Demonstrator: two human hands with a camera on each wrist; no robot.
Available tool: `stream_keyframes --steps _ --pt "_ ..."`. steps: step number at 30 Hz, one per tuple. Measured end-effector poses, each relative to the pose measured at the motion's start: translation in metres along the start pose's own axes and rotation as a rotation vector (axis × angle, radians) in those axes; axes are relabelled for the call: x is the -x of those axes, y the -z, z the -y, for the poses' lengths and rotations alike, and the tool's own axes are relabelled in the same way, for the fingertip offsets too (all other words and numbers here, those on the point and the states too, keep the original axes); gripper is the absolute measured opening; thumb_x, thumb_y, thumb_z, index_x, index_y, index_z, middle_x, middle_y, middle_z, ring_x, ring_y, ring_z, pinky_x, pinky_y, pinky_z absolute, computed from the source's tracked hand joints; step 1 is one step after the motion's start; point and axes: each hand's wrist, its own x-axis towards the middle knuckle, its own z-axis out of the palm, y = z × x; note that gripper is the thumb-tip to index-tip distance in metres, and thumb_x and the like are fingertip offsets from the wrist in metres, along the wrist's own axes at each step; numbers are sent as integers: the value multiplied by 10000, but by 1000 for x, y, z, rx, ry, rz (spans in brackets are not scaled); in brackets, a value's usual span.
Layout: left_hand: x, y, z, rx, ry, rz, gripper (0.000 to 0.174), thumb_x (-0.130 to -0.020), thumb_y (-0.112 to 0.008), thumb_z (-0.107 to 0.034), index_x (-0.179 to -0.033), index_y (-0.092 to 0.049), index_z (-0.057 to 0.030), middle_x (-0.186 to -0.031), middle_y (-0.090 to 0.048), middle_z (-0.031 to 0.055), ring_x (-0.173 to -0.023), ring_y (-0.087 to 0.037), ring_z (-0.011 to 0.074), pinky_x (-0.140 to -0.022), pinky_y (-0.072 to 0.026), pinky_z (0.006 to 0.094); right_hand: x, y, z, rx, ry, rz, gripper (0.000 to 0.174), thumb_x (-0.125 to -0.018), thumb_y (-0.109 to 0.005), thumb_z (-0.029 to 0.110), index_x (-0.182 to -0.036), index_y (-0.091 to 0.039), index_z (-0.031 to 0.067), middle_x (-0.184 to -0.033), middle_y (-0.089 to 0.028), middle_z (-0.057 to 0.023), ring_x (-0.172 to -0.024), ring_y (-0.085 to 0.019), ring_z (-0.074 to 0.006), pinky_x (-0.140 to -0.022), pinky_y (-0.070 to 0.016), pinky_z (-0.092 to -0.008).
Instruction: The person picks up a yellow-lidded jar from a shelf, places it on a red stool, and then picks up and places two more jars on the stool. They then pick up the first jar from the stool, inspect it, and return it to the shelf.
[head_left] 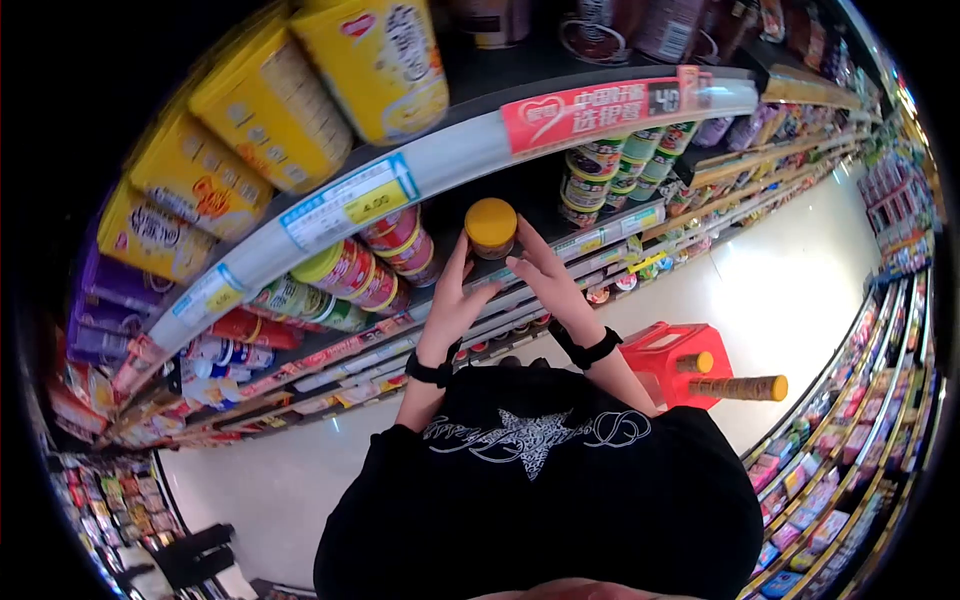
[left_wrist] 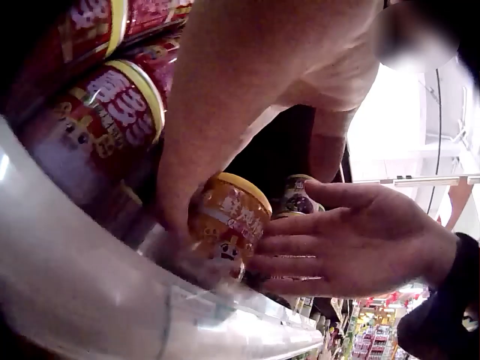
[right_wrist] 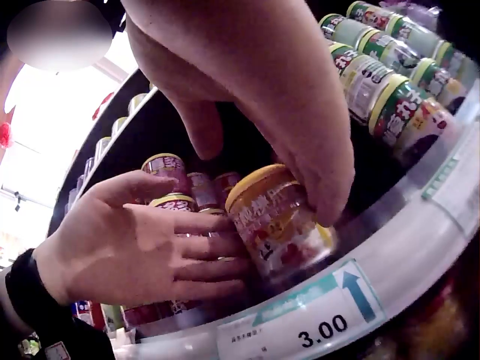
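A jar with a yellow-orange lid (head_left: 491, 225) stands at the front of a shelf, between both hands. Its orange label (left_wrist: 229, 217) carries white lettering and a small cartoon figure. My left hand (head_left: 455, 305) lies along one side of it, fingers straight and thumb apart. On the opposite side is my right hand (head_left: 548, 275), its extended fingers at the jar's wall. The left wrist view shows the right hand (left_wrist: 367, 240) flat beside the jar. In the right wrist view, the left hand (right_wrist: 142, 244) likewise reaches it with straight fingers.
Red-labelled jars (left_wrist: 94, 124) stack to the left, green-labelled jars (right_wrist: 401, 112) to the right. A clear price rail (right_wrist: 300, 322) runs along the shelf's front. Yellow tubs (head_left: 270, 115) fill the shelf above. A red basket (head_left: 650, 350) holding tall canisters (head_left: 740, 387) stands at right.
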Motion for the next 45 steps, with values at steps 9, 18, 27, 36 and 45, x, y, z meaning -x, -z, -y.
stream_keyframes --steps 9,18,27,36,45 --pt "1 -28 -77 -426 -282 56 665 -783 -660 -103 -1381 -395 15 -1345 -477 247 -1224 -494 387 -1015 -393 407 48 37 56 95 147 -179 598 -923 -576 163 -1445 -314 35 -1400 -463 -132 -1287 -450 -228 -1009 -382 -341" --pt "-13 -115 -90 -254 -256 341 708 -793 -659 -132 -1401 -347 51 -1300 -513 261 -1208 -520 358 -1000 -408 393 112 102 87 346 41 -497 499 -920 -554 135 -1381 -393 29 -1287 -551 -164 -1176 -551 -266 -933 -442 -346" --pt "-24 -215 -100 39 -112 563 787 -804 -658 -131 -1456 -249 36 -1373 -464 236 -1272 -474 289 -1033 -377 367 176 172 85 270 21 -705 440 -934 -536 119 -1352 -426 33 -1259 -564 -167 -1044 -603 -242 -920 -459 -328" --pt "-30 -325 -86 320 39 807 783 -829 -608 -23 -1474 -170 42 -1421 -406 231 -1324 -414 273 -1091 -315 361 237 242 82 328 -39 -899 440 -938 -544 137 -1350 -426 38 -1283 -549 -156 -1179 -552 -254 -969 -445 -353" --pt "-55 -461 -31 373 438 946 634 -903 -544 -99 -1441 -254 68 -1444 -384 190 -1340 -385 256 -1098 -307 341 297 324 12 61 -202 -1059 471 -931 -534 106 -1370 -383 21 -1343 -499 -165 -1229 -508 -234 -967 -440 -329"
